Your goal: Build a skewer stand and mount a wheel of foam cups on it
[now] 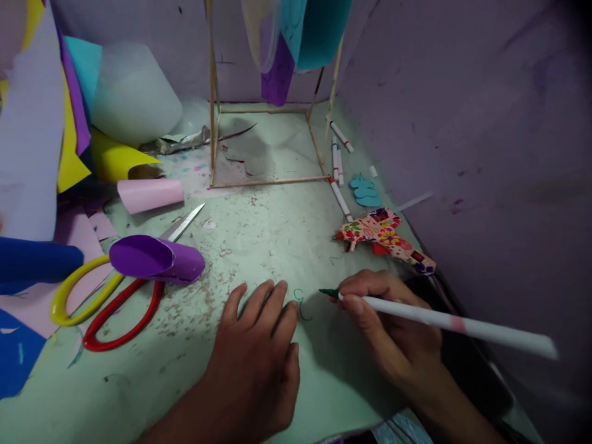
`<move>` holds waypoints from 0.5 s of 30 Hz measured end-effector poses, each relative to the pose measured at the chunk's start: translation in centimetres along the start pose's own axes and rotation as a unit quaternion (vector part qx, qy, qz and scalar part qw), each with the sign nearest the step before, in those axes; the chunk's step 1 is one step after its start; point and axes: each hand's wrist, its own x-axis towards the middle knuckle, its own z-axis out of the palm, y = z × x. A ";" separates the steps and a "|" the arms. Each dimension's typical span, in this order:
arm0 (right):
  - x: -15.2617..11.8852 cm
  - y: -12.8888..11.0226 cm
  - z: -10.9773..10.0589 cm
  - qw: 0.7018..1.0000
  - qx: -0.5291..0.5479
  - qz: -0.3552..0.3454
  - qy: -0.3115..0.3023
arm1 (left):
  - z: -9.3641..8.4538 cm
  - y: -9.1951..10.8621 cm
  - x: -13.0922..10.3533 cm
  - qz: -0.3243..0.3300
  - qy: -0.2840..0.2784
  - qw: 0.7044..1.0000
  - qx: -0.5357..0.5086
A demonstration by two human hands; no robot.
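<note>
My right hand (393,327) pinches a white marker pen (416,313) with a dark green tip and a pink band. Its tip hovers at or just over the pale green tabletop (259,240); I cannot tell whether it touches. Left of the tip is a small green curly mark (301,304) drawn on the surface. My left hand (259,351) lies flat on the tabletop beside that mark, fingers spread and holding nothing. Beyond my right hand lies a glue gun (383,237) with a flowered covering.
Scissors (124,308) with yellow and red handles lie at left under a purple paper tube (185,262). A wooden stick frame (271,181) stands at the back with coloured paper pieces (324,34) hanging. Markers (340,198) and a blue cutout (366,191) lie right. Coloured sheets (32,123) crowd the left.
</note>
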 end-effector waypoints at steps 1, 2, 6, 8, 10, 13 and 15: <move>0.1 -0.1 0.0 1.000 0.017 0.003 -0.004 | 0.0 0.0 0.0 -0.002 -0.004 1.000 0.003; 0.2 0.0 0.1 0.999 0.034 0.010 -0.010 | 0.0 0.0 0.0 -0.004 -0.004 1.000 0.006; 0.0 1.6 1.5 0.997 0.056 0.047 -0.033 | 0.1 0.0 0.1 -0.003 0.003 1.000 0.002; -0.3 2.3 2.1 0.997 0.053 0.050 -0.030 | 0.1 0.0 0.1 -0.005 0.002 1.000 -0.003; -0.4 2.7 2.3 0.998 0.044 0.034 -0.038 | 0.2 0.0 0.1 -0.006 0.002 1.000 -0.006; -0.3 2.7 2.2 0.999 0.023 0.006 -0.048 | 0.1 0.0 0.1 -0.003 0.009 1.000 -0.009; -0.2 2.6 2.2 0.999 0.017 -0.005 -0.042 | 0.1 0.0 0.1 0.001 0.013 1.000 -0.011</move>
